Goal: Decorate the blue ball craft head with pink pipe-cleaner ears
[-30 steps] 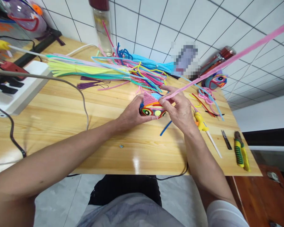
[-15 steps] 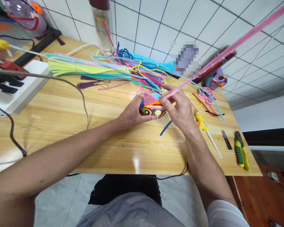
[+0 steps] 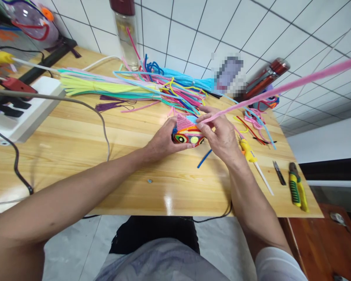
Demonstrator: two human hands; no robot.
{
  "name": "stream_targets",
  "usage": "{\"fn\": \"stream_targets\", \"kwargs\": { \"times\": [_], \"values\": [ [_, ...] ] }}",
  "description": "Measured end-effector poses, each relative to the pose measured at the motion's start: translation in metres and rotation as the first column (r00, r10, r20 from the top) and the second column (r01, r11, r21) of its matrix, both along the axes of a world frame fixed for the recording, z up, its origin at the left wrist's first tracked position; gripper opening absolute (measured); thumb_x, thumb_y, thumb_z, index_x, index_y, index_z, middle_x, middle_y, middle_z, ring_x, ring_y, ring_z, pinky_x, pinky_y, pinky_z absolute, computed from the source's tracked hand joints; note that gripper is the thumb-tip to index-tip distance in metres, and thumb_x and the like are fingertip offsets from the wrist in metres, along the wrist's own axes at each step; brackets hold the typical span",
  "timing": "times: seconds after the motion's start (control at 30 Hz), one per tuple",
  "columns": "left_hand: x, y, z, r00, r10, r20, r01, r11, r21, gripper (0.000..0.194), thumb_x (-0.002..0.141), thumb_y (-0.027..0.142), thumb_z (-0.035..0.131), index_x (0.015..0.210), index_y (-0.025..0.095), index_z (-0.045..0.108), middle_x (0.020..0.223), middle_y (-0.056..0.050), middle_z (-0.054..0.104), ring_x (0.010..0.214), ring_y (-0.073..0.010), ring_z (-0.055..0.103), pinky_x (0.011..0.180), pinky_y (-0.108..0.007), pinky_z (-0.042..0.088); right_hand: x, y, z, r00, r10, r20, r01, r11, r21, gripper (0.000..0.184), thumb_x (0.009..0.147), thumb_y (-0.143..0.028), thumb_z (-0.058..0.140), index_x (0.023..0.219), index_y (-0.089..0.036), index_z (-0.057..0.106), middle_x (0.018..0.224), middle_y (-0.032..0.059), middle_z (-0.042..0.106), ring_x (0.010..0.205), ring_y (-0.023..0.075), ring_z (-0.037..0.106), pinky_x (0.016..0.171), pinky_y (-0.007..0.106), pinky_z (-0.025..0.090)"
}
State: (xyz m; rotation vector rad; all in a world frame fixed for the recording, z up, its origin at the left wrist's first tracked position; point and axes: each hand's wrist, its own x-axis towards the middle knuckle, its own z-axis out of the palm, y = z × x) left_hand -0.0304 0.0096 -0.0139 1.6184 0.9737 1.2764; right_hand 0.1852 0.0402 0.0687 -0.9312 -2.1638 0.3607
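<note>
My left hand (image 3: 163, 139) is closed around the left side of a small colourful craft piece (image 3: 187, 130), covered in rows of pink, blue, orange and red pipe cleaner with round eye shapes on its front. Between the thumb and fingers of my right hand (image 3: 219, 132) is a long pink pipe cleaner (image 3: 269, 92). It runs up and out to the right edge of the view, and its near end meets the top of the craft piece. My right fingers partly hide the piece's right side. A short blue pipe cleaner (image 3: 204, 159) lies just below my right hand.
Bundles of pipe cleaners (image 3: 111, 86) lie along the back. On the right are a yellow glue gun (image 3: 248, 150), small snips (image 3: 279, 173) and green-yellow pliers (image 3: 295, 185). A white power strip (image 3: 38, 105) with cables is at left. A glass bottle (image 3: 125, 39) stands behind.
The free length of the pink pipe cleaner has swung downward at the right. Both hands keep nearly the same place on the craft piece.
</note>
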Motion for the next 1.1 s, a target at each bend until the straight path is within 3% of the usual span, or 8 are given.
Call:
{"fn": "stream_targets", "kwargs": {
  "times": [0.3, 0.7, 1.1],
  "values": [
    [0.0002, 0.0009, -0.0015, 1.000, 0.010, -0.017, -0.010, 1.000, 0.028, 0.075, 0.077, 0.047, 0.096, 0.137, 0.020, 0.061, 0.135, -0.015, 0.069, 0.127, -0.0344, 0.068, 0.111, -0.052, 0.057, 0.0024, 0.0016, -0.0002, 0.999, -0.006, 0.050, 0.005, 0.999, 0.036, 0.016, 0.108, -0.039, 0.063, 0.106, -0.029, 0.075, 0.144, 0.0091, 0.074, 0.126, 0.0325, 0.073, 0.112, 0.057, 0.059],
    [-0.0010, 0.0017, 0.0005, 0.997, 0.041, -0.066, -0.034, 0.994, 0.108, 0.076, 0.077, 0.046, 0.096, 0.139, 0.020, 0.060, 0.136, -0.015, 0.069, 0.127, -0.0339, 0.067, 0.111, -0.051, 0.055, -0.0004, 0.0026, -0.0035, 0.999, -0.002, 0.053, 0.000, 0.999, 0.040, 0.009, 0.104, -0.032, 0.067, 0.098, -0.028, 0.072, 0.139, 0.0103, 0.076, 0.122, 0.0334, 0.073, 0.107, 0.059, 0.060],
    [-0.0009, 0.0028, -0.0015, 0.997, 0.034, -0.076, -0.025, 0.994, 0.109, 0.074, 0.078, 0.047, 0.096, 0.138, 0.023, 0.059, 0.135, -0.015, 0.068, 0.128, -0.0349, 0.066, 0.111, -0.055, 0.055, -0.0015, 0.0027, -0.0027, 0.999, 0.016, 0.028, -0.016, 0.999, 0.028, 0.018, 0.102, -0.030, 0.069, 0.085, -0.028, 0.064, 0.139, 0.0095, 0.076, 0.128, 0.0325, 0.070, 0.109, 0.060, 0.058]
  ]
}}
